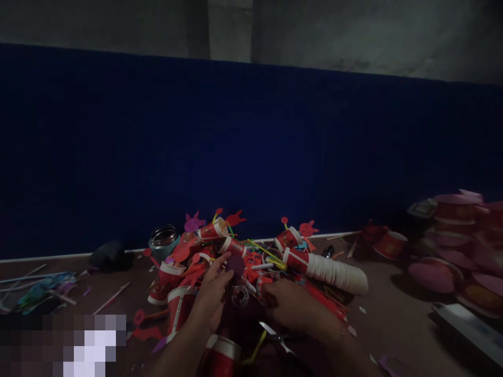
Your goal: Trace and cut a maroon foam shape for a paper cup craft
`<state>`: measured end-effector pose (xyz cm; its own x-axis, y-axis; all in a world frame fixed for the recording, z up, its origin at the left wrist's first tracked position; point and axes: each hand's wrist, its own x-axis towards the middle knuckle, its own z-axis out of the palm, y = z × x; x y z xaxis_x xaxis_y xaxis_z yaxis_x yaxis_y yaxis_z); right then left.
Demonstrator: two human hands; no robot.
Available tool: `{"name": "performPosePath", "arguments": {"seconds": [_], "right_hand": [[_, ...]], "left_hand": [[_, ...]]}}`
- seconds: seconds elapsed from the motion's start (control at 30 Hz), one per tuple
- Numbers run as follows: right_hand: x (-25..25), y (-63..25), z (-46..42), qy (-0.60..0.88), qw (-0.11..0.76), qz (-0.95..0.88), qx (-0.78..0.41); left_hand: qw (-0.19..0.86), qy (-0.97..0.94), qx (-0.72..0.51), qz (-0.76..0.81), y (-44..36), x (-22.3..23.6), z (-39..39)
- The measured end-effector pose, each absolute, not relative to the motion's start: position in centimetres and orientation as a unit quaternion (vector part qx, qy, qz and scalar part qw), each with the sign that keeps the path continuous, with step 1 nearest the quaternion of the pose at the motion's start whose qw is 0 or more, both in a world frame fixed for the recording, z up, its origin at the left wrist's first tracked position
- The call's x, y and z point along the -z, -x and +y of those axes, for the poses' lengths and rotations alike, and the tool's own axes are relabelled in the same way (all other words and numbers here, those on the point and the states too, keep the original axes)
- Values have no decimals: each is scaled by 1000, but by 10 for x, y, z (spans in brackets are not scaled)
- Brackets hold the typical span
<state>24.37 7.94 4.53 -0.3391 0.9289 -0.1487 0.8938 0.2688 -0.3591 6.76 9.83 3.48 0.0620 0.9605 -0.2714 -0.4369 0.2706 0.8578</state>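
Observation:
Between the fingertips of my left hand point(212, 293) is a dark purple paper disc point(236, 266). My right hand point(293, 306) is to its right, fingers curled in; whatever they may hold is hidden. A roll of clear tape point(240, 296) lies between the two hands. Below the right hand are scissors point(278, 337) with their blades pointing up and left. Around both hands is a pile of red paper cups, straws and red paper cutouts. One upright red cup point(183, 309) stands left of my left wrist, and another cup point(223, 350) is near the bottom edge.
A long stack of nested paper cups point(338, 272) lies on its side at right. Behind the pile stands a teal jar point(164, 242) against the blue wall point(251, 146). Blurred red and pink cup pieces point(456, 246) crowd the far right, above a white box point(467, 327).

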Motion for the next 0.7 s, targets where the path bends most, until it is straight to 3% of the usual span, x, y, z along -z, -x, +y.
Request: {"name": "performPosePath", "arguments": {"seconds": [0.13, 0.3, 0.53, 0.7], "right_hand": [[-61, -258, 78, 505, 176, -789, -302], [-70, -269, 80, 493, 266, -728, -395], [-72, -274, 85, 484, 336, -673, -448], [-65, -271, 92, 452, 374, -666, -460]], "left_hand": [[654, -302, -543, 431, -67, -32, 99], [634, -340, -530, 450, -66, -24, 104], [526, -466, -501, 505, -66, -24, 103], [577, -505, -444, 463, -71, -23, 102]]}}
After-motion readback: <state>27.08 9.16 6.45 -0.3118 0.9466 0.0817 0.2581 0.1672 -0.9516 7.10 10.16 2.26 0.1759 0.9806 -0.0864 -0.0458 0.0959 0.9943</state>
